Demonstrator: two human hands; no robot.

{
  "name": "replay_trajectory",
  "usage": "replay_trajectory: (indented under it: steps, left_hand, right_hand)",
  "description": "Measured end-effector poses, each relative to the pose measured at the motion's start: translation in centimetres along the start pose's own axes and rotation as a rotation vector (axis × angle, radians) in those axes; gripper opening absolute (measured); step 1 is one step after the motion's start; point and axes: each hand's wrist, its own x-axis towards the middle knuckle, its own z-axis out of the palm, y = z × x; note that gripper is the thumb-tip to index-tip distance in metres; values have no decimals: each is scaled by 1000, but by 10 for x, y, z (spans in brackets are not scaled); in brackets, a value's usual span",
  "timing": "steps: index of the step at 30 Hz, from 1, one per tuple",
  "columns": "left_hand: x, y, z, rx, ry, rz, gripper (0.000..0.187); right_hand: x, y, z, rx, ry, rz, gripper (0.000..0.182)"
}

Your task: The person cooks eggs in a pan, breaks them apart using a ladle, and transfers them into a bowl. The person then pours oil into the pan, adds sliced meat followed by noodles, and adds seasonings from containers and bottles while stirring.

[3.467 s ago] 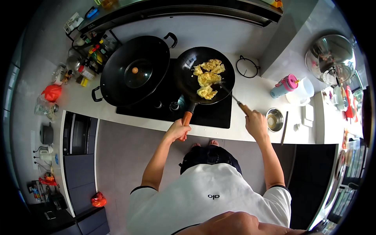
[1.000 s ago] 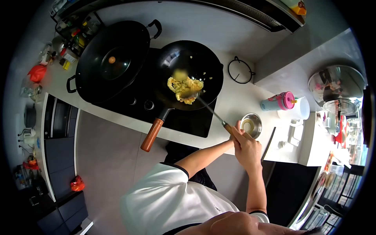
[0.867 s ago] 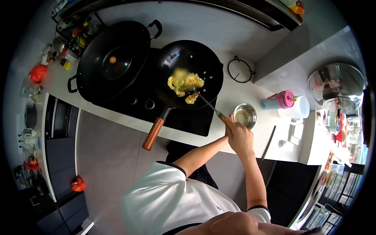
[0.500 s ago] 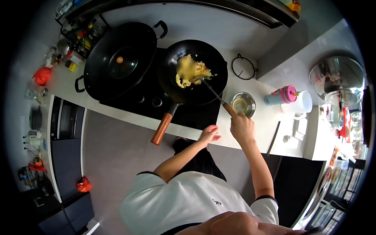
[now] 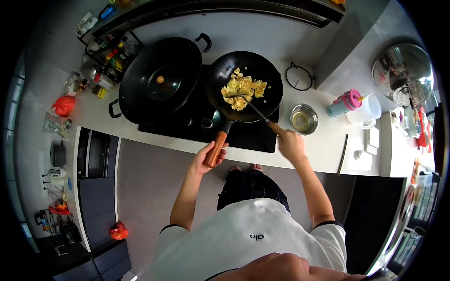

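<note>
Head cam, fwd/dwn at pan (image 5: pixel 273 89), wide

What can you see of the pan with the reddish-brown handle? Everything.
The pan is round, dark and wok-like, with sloping walls and a dull sheen. It sits open side up over the black cooktop, right of a larger wok. A dark neck joins the wood-looking handle, which points toward the person. The left hand is at the handle, grip firmness unclear. Yellow, egg-like pieces lie inside, a spatula among them. Its underside is hidden.

Grey floor (image 5: pixel 154 187), pale walls (image 5: pixel 178 29), dark cabinets (image 5: pixel 97 199) at left.
</note>
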Motion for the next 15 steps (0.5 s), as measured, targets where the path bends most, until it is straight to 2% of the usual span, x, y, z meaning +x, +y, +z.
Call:
replay_trajectory:
  steps: [1, 2, 5, 6, 9, 10, 13, 15]
  left_hand:
    - [6, 2, 1, -26, -17, -55, 52]
    - [7, 3, 1, -61, -34, -65, 50]
    - [13, 6, 7, -109, -99, -100, 45]
    - [13, 8, 2, -98, -114, -107, 43]
    - [10, 7, 1, -109, -110, -124, 38]
    - [11, 6, 1, -122, -119, -126, 37]
    - [14, 7, 1, -139, -118, -145, 35]
    - [12, 9, 0, -143, -110, -152, 34]
  right_hand:
    - [2, 12, -7, -20, -32, 12, 46]
    - [7, 23, -1, 75, 73, 10, 49]
    - [18, -5, 27, -5, 85, 45, 45]
    - [9, -13, 28, 8, 88, -19, 45]
    - [-17, 4, 9, 27, 103, -33, 49]
    - [-23, -4, -5, 27, 101, 97, 51]
    - [-28, -19, -14, -20, 148, 91, 51]
    - [-30, -22, -1, -62, 82, 22, 47]
